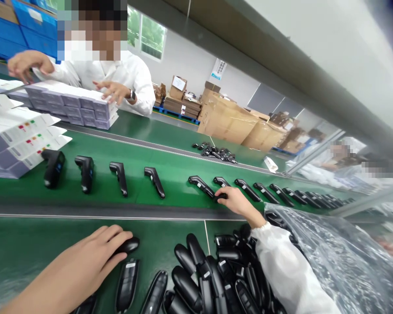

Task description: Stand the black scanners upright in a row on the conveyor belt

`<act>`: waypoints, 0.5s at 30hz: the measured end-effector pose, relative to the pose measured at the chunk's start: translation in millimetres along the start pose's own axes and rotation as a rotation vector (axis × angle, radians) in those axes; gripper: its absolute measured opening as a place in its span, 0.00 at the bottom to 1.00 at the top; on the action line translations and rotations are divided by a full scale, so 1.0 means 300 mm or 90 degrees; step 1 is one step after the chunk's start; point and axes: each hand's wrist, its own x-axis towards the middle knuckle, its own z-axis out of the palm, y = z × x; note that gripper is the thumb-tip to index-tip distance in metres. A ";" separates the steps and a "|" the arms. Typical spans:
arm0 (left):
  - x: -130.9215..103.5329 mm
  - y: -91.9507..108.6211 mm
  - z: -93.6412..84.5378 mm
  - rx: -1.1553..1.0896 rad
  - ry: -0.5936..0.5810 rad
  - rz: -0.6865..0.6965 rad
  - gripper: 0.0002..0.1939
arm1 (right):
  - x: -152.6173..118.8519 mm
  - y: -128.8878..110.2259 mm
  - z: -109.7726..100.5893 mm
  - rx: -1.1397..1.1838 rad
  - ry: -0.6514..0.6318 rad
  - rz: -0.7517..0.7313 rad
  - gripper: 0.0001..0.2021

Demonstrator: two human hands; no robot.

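Note:
My left hand (101, 250) is closed over a black plastic shell (130, 245) above the green table (163, 231), its fingertips on the shell's end. On the green belt (177, 192), my right hand (232, 199) grips the lower end of a black handheld device (201, 185), fingers wrapped round it. Several more such devices (154, 182) lie spaced out along the belt on both sides. A heap of black shells (196, 279) covers the table between my forearms, and a single open shell (127, 285) lies just below my left hand.
Clear plastic sheeting (334, 257) bulges at the right. Across the belt, a person in a white coat (140, 83) reaches over stacked white boxes (75, 102). More boxes (13, 139) stand at the left. A small pile of black parts (216, 152) lies on the far table.

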 end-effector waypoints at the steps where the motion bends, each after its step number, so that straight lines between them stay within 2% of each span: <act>1: 0.002 0.009 -0.002 0.000 -0.002 -0.003 0.22 | 0.020 -0.002 0.014 -0.016 0.007 -0.022 0.11; 3: 0.004 0.029 -0.005 0.000 0.003 -0.003 0.22 | 0.054 -0.004 0.057 -0.012 0.054 -0.025 0.17; 5: 0.004 0.042 -0.004 -0.005 0.010 0.001 0.22 | 0.076 -0.003 0.105 0.041 0.129 0.017 0.21; 7: 0.005 0.043 0.001 -0.011 0.015 -0.002 0.22 | 0.081 0.001 0.138 0.093 0.197 0.067 0.18; 9: 0.008 0.038 0.006 -0.021 0.026 -0.011 0.22 | 0.069 0.012 0.142 0.102 0.235 0.076 0.13; 12: 0.017 0.040 -0.003 -0.036 0.065 -0.010 0.22 | 0.041 0.047 0.102 0.068 0.231 0.035 0.11; 15: 0.028 0.067 -0.033 -0.056 0.115 -0.005 0.20 | 0.029 0.089 0.060 0.021 0.147 0.008 0.13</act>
